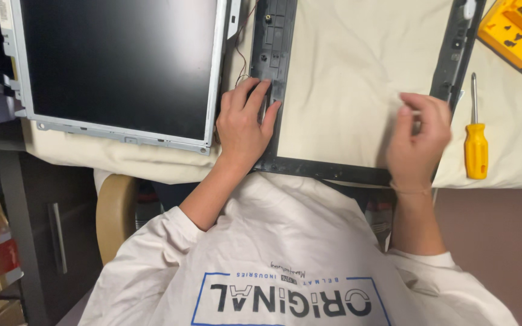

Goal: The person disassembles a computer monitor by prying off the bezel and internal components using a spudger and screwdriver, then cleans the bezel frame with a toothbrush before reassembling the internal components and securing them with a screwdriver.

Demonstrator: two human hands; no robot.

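Black bezel frame (273, 66) under left hand (244, 124)

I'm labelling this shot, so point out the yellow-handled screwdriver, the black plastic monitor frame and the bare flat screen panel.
Yellow-handled screwdriver (476, 149): head view, on its yellow grip.
Black plastic monitor frame (321, 169): head view, on its near bottom bar.
Bare flat screen panel (116, 60): head view, on the middle of its dark glass.

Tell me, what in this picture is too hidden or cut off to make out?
- Head view: whatever the right hand pinches is tiny, blurred and covered by its fingers.
- Black monitor frame: its top is cut off by the picture edge.
- Yellow tool case: only a corner shows at the edge.
- Frame part under the left hand: hidden by the fingers.
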